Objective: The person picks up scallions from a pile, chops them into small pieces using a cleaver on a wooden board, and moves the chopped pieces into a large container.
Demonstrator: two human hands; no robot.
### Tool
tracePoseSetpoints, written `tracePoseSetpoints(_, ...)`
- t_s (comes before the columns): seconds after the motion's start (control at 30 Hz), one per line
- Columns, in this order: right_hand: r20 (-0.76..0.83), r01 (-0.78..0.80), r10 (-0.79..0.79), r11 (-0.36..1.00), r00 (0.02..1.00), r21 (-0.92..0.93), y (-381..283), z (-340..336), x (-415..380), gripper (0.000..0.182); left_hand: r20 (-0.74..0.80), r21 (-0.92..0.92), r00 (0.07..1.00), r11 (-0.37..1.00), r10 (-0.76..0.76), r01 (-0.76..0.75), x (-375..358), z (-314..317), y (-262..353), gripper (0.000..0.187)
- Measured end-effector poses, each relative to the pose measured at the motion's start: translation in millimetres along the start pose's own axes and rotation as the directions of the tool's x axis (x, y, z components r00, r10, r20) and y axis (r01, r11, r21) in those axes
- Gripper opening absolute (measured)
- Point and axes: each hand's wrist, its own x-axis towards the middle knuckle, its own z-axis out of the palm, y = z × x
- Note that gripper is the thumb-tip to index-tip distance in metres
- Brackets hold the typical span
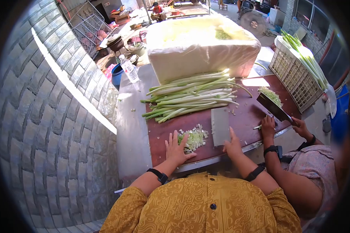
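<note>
your left hand (177, 152) lies open, fingers spread, touching the left edge of a loose pile of chopped pale-green and white scallions (196, 139). your right hand (232, 147) is closed at the near end of a broad grey rectangular metal cleaver (220, 124), forefinger along its side; the handle is hidden. the blade is just right of the pile, over a dark red tabletop surface (159, 132). beyond, a bundle of long green-and-white scallion stalks (194, 95) lies before a big white plastic-draped box (202, 60). to your right, a co-worker in a patterned shirt (313, 163) holds a dark-bladed knife (274, 108).
</note>
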Motion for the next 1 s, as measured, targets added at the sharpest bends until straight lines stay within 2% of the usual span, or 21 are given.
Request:
tracePoseSetpoints(0.17, -0.171, -0.101, 0.101, 0.995, 0.98, 0.008, 3, -29, 2, 0.073, 0.001, 0.004, 1.0, 1.0, -0.021, 0.021, 1, 2, 2, 0.099)
tracePoseSetpoints(0.27, -0.191, -0.18, 0.161, 0.979, 0.968, -0.09, 5, -38, 5, 0.072, 0.01, 0.015, 1.0, 1.0, -0.019, 0.019, 2, 4, 0, 0.099)
tracePoseSetpoints(0.37, -0.115, -0.11, 0.093, 0.982, 0.989, -0.152, 18, -37, 7, 0.071, -0.033, 0.008, 0.999, 1.0, -0.014, 0.014, 8, 10, -2, 0.098)
tracePoseSetpoints(0.47, 0.001, 0.091, -0.099, 0.908, 0.995, -0.41, 17, -25, 1, 0.07, -0.055, -0.045, 0.998, 0.999, 0.006, -0.009, 20, 5, 2, 0.098)
tracePoseSetpoints(0.57, 0.104, -0.079, 0.122, 0.933, 0.987, -0.352, -7, -10, -4, 0.07, -0.076, -0.082, 0.995, 0.994, 0.07, -0.076, 31, 10, 4, 0.097)
tracePoseSetpoints(0.67, 0.133, 0.176, -0.127, 0.864, 0.983, -0.472, 16, -1, 6, 0.069, -0.134, -0.149, 0.985, 0.98, 0.113, -0.133, 44, 27, 3, 0.097)
tracePoseSetpoints(0.7, 0.147, 0.02, 0.058, 0.878, 0.987, -0.478, -4, 3, 2, 0.068, -0.157, -0.167, 0.98, 0.975, 0.12, -0.146, 46, 25, 7, 0.093)
tracePoseSetpoints(0.73, 0.146, 0.181, -0.121, 0.824, 0.982, -0.537, 15, 7, 8, 0.069, -0.15, -0.153, 0.981, 0.978, 0.122, -0.145, 46, 22, 12, 0.092)
tracePoseSetpoints(0.77, 0.155, 0.327, -0.293, 0.735, 0.943, -0.595, 50, 14, 17, 0.07, -0.145, -0.138, 0.981, 0.98, 0.126, -0.146, 46, 19, 17, 0.09)
tracePoseSetpoints(0.8, 0.176, 0.451, -0.455, 0.614, 0.873, -0.647, 45, 21, 18, 0.071, -0.14, -0.122, 0.981, 0.981, 0.131, -0.148, 49, 17, 18, 0.089)
tracePoseSetpoints(0.9, 0.24, 0.254, -0.154, 0.845, 0.959, -0.471, 17, 32, 3, 0.07, -0.205, -0.181, 0.964, 0.962, 0.167, -0.205, 55, 26, 11, 0.081)
tracePoseSetpoints(1.0, 0.22, 0.147, -0.042, 0.862, 0.975, -0.486, -1, 45, -7, 0.071, -0.239, -0.235, 0.948, 0.935, 0.208, -0.264, 61, 40, 6, 0.073)
